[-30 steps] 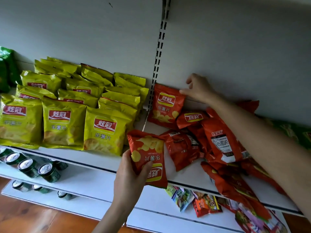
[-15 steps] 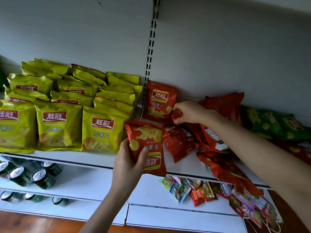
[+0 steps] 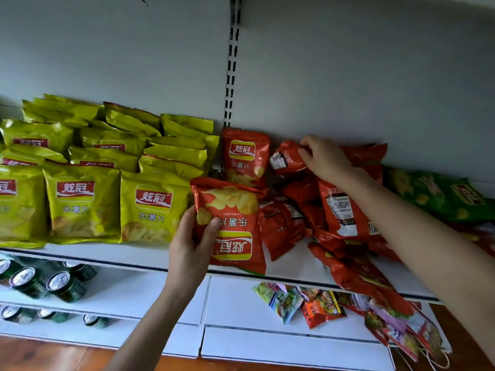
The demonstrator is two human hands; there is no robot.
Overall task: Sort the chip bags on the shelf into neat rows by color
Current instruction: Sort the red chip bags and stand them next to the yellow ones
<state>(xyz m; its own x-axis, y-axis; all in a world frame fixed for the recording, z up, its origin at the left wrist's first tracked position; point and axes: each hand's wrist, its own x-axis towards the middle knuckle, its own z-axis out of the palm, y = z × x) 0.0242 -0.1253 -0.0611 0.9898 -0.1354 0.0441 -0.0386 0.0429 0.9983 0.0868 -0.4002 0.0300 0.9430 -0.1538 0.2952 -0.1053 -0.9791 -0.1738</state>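
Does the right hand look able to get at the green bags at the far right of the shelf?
Probably yes. The right hand grips a red bag at the back, and the green bags lie uncovered just beside its forearm, but it must release that bag first.

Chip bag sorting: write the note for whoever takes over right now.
Left hand: grip on an upside-down red bag at the shelf's front edge.
Right hand: grip on a crumpled red bag by the back wall.
Done: yellow bags in neat rows on the left; one red bag stands upright beside them.
Left: the red pile is jumbled, some overhanging the edge; green bags lie loose far right.
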